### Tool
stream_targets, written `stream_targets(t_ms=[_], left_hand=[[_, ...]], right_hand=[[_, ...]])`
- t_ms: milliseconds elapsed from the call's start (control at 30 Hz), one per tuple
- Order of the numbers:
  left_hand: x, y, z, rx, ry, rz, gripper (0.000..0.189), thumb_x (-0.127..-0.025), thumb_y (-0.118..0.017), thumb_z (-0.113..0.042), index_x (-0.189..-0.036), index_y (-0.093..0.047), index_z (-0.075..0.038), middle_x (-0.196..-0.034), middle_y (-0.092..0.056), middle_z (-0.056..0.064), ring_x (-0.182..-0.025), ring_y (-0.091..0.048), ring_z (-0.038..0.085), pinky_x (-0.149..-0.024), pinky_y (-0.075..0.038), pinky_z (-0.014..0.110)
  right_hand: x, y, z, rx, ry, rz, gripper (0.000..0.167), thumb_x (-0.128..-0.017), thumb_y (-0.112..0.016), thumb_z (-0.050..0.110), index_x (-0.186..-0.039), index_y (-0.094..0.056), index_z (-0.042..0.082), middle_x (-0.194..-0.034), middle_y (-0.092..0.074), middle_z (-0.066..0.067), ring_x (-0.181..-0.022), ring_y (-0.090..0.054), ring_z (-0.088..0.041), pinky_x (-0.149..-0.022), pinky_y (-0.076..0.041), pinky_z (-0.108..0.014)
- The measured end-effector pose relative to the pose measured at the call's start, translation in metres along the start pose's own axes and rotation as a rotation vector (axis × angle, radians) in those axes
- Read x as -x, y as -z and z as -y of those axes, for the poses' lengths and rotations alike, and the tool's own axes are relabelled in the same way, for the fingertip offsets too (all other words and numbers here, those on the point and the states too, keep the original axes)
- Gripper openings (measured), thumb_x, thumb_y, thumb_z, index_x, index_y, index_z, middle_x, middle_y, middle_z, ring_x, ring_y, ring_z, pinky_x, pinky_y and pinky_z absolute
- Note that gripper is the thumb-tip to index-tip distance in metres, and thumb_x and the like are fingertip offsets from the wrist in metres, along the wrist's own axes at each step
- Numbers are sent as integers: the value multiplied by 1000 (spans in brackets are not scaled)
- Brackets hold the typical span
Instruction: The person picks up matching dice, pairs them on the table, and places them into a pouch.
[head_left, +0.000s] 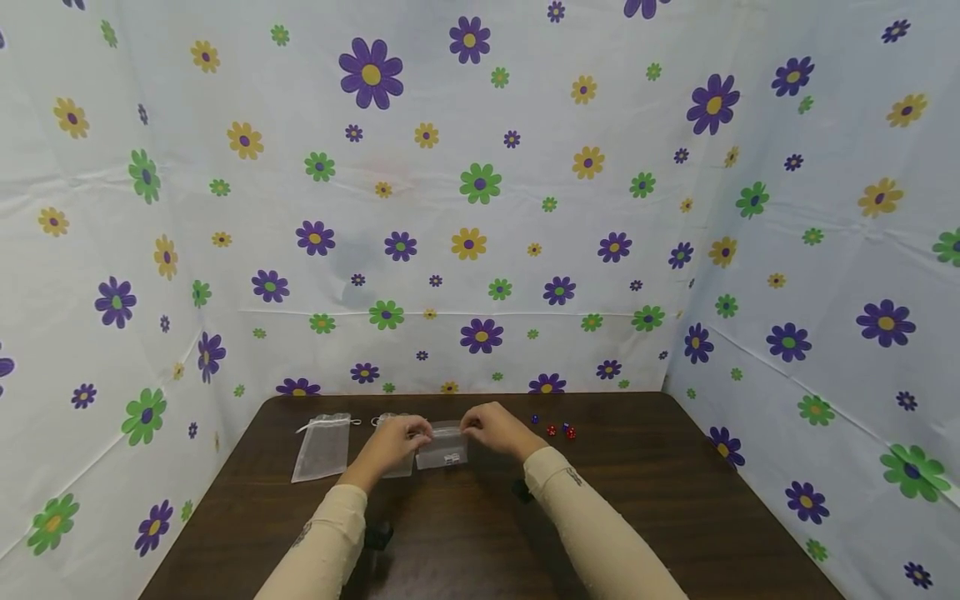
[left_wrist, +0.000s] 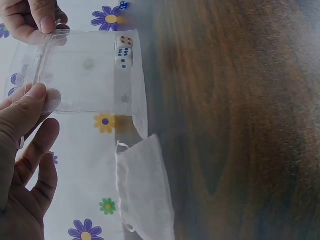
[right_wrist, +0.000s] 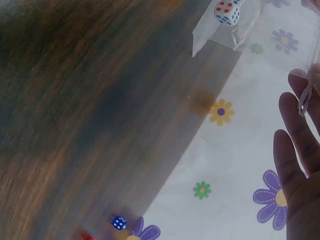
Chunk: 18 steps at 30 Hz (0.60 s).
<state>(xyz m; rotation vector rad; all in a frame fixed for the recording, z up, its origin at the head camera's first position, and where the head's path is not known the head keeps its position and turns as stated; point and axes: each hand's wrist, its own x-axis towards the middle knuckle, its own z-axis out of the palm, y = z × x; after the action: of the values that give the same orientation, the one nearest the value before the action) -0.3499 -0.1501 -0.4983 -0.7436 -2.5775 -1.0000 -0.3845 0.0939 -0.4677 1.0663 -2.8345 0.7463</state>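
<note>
Between both hands hangs a sheer drawstring pouch (head_left: 431, 452), its top edge pinched at either end. My left hand (head_left: 393, 442) grips the left end between thumb and fingers, with the other fingers loosely bent in the left wrist view. At the right end, my right hand (head_left: 498, 427) pinches the rim; in the right wrist view a looped cord (right_wrist: 303, 102) shows by its fingers. White dice (left_wrist: 123, 51) with red and blue dots sit at the pouch's bottom. The pouch's mouth looks flat and drawn straight between the hands.
Two more sheer pouches lie on the dark wooden table (head_left: 637, 500): one pouch (head_left: 324, 450) at the left, another pouch (left_wrist: 145, 190) partly behind the left hand. Several red and blue dice (head_left: 551, 430) lie right of the right hand. Flowered cloth (head_left: 480, 250) hangs around the table.
</note>
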Motion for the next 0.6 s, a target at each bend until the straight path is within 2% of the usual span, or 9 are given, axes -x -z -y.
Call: stream_targets(t_ms=[367,600], left_hand=[[-6,7,-6,-23,-47,-54,9,-87,-79,-8,-88,-74,-15,-86,-73,-5,-74,-61,6,-67,-51,29],[-10,11,-11,-30,-21,-43,8,-88,-78,-9,-90,-75,-16,-86,-73,-8,-77,-64,7,-72,-55,34]], right_hand=[[2,11,3,-36,-39,-26,11,-99,-67,12,-104,-77,9,-97,-73,3,-86,-65,-7,-84,-55,-27],[2,15,2,-40,-8,-64,9,-99,-68,12,-101,-77,10,-96,-73,1,-83,-64,-8,-80,-55,-27]])
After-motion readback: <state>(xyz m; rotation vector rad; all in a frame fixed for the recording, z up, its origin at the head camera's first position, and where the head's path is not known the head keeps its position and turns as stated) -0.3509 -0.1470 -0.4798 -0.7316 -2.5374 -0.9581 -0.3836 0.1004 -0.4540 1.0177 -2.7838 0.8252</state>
